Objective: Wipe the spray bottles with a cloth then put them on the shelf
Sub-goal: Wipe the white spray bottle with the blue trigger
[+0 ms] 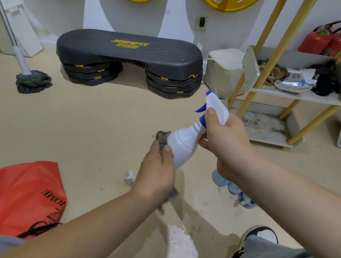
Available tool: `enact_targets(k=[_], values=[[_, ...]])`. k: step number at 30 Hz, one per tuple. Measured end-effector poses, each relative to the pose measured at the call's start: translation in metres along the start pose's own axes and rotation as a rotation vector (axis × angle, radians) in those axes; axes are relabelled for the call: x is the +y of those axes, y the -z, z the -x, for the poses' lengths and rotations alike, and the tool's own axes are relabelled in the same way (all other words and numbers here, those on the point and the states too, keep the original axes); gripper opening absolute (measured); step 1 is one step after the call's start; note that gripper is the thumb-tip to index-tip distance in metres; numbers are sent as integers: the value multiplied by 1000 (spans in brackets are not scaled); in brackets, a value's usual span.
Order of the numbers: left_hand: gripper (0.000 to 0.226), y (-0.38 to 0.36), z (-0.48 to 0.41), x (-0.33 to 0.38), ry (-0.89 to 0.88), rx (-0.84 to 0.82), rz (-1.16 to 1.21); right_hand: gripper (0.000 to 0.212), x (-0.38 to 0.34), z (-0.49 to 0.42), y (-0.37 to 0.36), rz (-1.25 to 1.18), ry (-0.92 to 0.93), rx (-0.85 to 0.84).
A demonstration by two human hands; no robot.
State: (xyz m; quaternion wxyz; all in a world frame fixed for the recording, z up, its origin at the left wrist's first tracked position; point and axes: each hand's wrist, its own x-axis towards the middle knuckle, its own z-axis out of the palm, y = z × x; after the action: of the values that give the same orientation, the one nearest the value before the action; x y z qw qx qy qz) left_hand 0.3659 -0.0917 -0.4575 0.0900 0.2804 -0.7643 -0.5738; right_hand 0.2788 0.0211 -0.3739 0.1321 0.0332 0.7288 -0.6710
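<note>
At ten o'clock in the view a mop (34,80) rests its grey head on the floor, and at eight o'clock a red bag (21,195) lies flat. A dark step platform (130,54) sits against the wall at twelve o'clock. Just below centre, the left hand (157,172) has its fingers curled tight round a grey cloth (163,137) and presses it against the body of a white spray bottle (184,145). The bottle is held in the air above the floor, tilted, with its blue nozzle toward one o'clock and its base toward seven. The right hand (225,140) is clamped round the neck and trigger head, thumb on top. Under that wrist, at five o'clock, more bottles (221,179) are on the floor. The shelf (299,95), white boards on yellow poles, stands at two to three o'clock, well apart from the held bottle, with rags (275,73) and a packet (296,82) on its middle board. Red fire extinguishers (318,40) sit at its one o'clock.
</note>
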Motion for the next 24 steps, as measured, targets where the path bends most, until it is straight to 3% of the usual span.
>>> enact_targets(k=[4, 8, 11, 14, 16, 20, 22, 24], values=[[67, -8, 24, 9, -492, -46, -375, 23, 8, 0, -6, 115, 43, -67], [70, -1, 29, 19, -660, -55, -556, 28, 5, -1, -6, 61, -113, -117], [53, 15, 19, 27, -686, -160, -411, 27, -4, -4, -1, 59, -98, -83], [18, 26, 6, 23, -724, -48, -280, 28, -4, -3, 2, 86, -54, -87], [26, 32, -3, 23, -566, -10, -250, 29, -4, -1, 1, 111, -36, -104], [36, 39, -6, 36, -219, -165, -156, 35, -3, 4, 0, 160, 64, -162], [38, 38, 1, 43, -242, -191, -288, 32, -1, 7, -2, 183, 97, -187], [43, 33, 9, 42, -424, -131, -587, 28, 2, 8, -3, 176, 73, -210]])
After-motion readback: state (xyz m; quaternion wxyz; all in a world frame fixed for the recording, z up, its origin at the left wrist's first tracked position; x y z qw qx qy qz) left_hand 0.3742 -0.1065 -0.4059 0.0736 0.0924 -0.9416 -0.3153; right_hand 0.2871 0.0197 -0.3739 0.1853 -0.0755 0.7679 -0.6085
